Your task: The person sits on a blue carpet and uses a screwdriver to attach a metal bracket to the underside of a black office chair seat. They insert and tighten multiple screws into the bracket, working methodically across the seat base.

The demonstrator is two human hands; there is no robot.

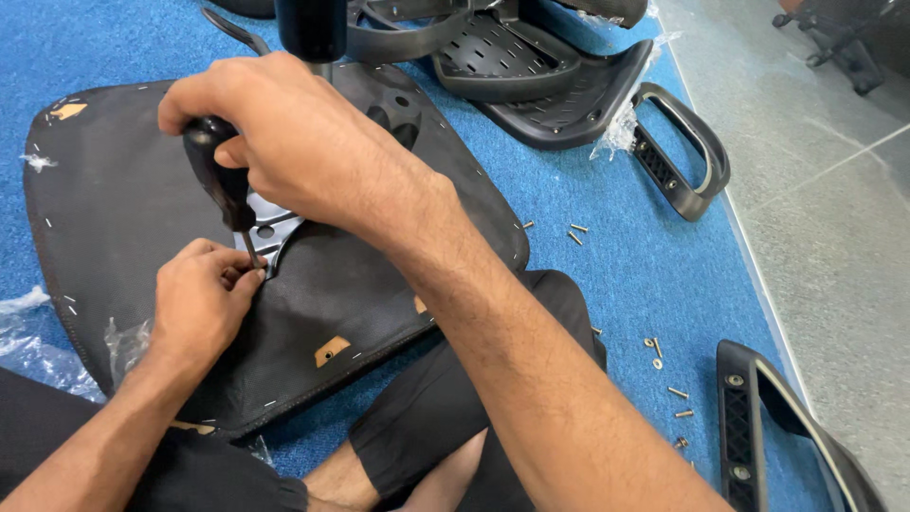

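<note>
Driving a screw into the upturned chair seat at frame centre-left.

My right hand (284, 142) wraps the screwdriver (220, 180) handle from above to bear down; my left hand (201, 299) pinches at its tip to steady it over the metal plate (270, 228) on the seat base (123, 199); spare screws (664, 374) lie lower right on the blue floor mat (616, 265).

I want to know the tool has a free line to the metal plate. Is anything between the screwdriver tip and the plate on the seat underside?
Nothing visible blocks it. The right hand holds the screwdriver upright over the metal plate; only the left hand's fingertips pinch around the tip, hiding the contact point.
</note>
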